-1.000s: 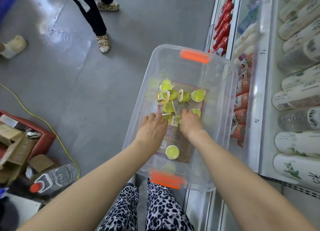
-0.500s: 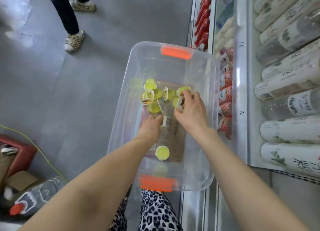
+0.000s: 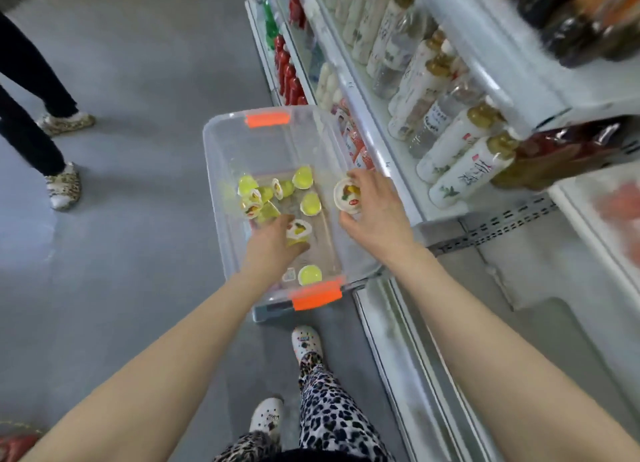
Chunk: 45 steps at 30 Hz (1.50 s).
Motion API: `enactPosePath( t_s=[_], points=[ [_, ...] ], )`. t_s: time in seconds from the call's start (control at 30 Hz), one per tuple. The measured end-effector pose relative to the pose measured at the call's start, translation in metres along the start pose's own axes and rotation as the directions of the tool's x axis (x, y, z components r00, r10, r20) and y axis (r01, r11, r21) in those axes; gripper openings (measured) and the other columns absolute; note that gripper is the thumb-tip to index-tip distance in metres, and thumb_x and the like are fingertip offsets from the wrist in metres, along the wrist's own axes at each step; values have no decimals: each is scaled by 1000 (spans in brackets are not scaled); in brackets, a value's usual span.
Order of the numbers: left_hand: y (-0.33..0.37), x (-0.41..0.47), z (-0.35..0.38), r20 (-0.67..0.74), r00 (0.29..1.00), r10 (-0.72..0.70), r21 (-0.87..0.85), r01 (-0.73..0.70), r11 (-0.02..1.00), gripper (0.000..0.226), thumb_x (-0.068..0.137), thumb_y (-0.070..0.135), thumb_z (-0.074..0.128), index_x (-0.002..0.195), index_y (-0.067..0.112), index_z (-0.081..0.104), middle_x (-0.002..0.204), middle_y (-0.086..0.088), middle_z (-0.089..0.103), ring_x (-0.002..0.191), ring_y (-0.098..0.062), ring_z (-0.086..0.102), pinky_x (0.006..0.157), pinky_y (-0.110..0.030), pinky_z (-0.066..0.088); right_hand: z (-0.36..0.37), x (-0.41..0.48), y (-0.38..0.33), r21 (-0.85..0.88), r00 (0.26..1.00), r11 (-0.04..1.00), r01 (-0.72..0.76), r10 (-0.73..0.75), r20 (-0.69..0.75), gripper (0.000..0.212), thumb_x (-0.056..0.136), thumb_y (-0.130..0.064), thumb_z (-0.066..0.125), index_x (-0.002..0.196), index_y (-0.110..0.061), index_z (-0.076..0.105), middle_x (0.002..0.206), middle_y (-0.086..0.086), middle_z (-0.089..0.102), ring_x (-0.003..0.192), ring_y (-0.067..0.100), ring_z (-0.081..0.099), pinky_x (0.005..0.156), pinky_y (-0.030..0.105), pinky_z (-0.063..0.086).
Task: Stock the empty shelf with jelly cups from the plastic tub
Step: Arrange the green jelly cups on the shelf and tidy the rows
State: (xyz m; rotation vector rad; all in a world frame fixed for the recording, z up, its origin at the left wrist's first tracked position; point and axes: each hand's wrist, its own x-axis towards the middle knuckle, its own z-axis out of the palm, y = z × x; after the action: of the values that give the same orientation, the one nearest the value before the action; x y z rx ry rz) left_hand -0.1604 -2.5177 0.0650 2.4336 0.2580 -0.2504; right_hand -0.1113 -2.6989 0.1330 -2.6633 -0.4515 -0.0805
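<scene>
A clear plastic tub [image 3: 221, 191] with orange handles sits on the floor beside the shelving. Several yellow-green jelly cups [image 3: 301, 178] lie loose on its bottom. My left hand [image 3: 273, 246] is inside the tub and grips one jelly cup [image 3: 298, 231] with its printed lid facing up. My right hand [image 3: 375, 212] is over the tub's right rim and holds another jelly cup [image 3: 347, 194], lid toward me. A bare grey shelf [image 3: 519, 288] lies to the right of my right arm.
White shelving [image 3: 367, 115] on the right carries rows of white and clear bottles and red bottles. A person's legs in black trousers [image 3: 31, 139] stand at the left on the grey floor. My own feet [image 3: 306, 343] are below the tub.
Both hands have picked jelly cups out of the pile. My right hand has risen rightward to the tub's rim with its cup. The view has swung up toward the shelves.
</scene>
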Motion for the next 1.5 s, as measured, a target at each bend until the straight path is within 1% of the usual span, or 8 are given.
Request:
enactPosePath(
  t_s=[0.1,0.33,0.47,0.7,0.87,1.03,1.33,1.5],
  points=[
    [13,-34,-11,-25,988,150,31,-150,988,62,77,40,76,131,20,54,126,-6,60,114,-27,57,101,-46,40,-30,-48,-3,-36,992,997,-75,71,-105,56,74,-36,54,124,-11,52,113,11,57,103,32,51,88,39,41],
    [80,-107,-23,-16,876,482,-186,-476,859,51,68,28,84,113,22,60,108,0,65,96,-22,62,84,-42,51,-101,-171,-3,-61,908,959,-276,239,-343,52,78,-27,67,126,-12,56,111,11,58,101,32,55,84,37,41],
    [125,-148,-16,41,797,602,-264,-573,776,50,63,41,82,104,36,55,104,6,65,94,-17,63,83,-43,52,-135,-247,0,-10,819,916,-401,353,-452,50,78,-29,68,125,-21,53,115,2,59,105,24,54,77,26,30],
    [198,-224,14,108,606,788,-281,-742,609,51,65,37,86,105,30,56,107,6,64,95,-11,60,82,-36,52,-188,-373,-2,43,610,825,-564,451,-652,40,76,-27,73,111,-19,58,106,1,59,100,23,53,75,26,31],
    [245,-300,49,157,494,855,-338,-787,516,52,66,42,85,106,28,56,106,8,62,94,-12,60,83,-41,52,-216,-474,-2,0,508,768,-640,423,-750,35,74,-28,76,105,-15,63,101,2,63,97,24,53,78,27,33],
    [294,-398,91,211,364,907,-385,-822,420,49,68,46,82,108,28,59,104,11,64,91,-8,56,81,-32,48,-246,-593,-1,17,398,694,-720,432,-810,33,74,-31,78,101,-17,65,98,0,64,92,17,53,76,23,32],
    [361,-576,177,181,220,958,-509,-813,283,59,65,60,77,113,30,60,108,15,61,82,-3,58,78,-38,52,-303,-806,7,11,277,552,-834,435,-857,35,75,-35,76,102,-15,66,103,0,66,94,19,57,83,30,40],
    [390,-634,214,182,201,962,-483,-834,266,52,67,54,79,109,30,62,103,14,60,90,-11,58,80,-35,49,-329,-887,27,63,207,490,-869,477,-854,33,76,-37,74,102,-19,65,100,0,65,92,24,56,82,34,42]
  ],
)
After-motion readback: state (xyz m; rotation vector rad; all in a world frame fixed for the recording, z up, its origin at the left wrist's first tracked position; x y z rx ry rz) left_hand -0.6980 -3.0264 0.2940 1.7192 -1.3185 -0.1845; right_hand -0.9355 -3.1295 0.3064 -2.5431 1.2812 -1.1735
